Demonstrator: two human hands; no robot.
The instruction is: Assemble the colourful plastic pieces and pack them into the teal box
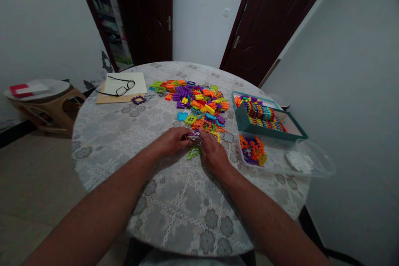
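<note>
My left hand and my right hand meet near the middle of the table, fingers closed around a small purple toothed plastic piece. Fingers partly cover it, so its full shape is hidden. Just below the hands lies a green toothed building piece on the tablecloth. Beyond my fingers spreads a pile of colourful plastic building pieces, with purple, orange and yellow tubes among flat toothed plates. Close to my right hand, a yellow piece shows at the pile's near edge.
A teal box with linked rows of pieces stands at the right. In front of it sits a clear plastic container with orange and purple pieces. Eyeglasses rest on paper at the left, beside a purple ring.
</note>
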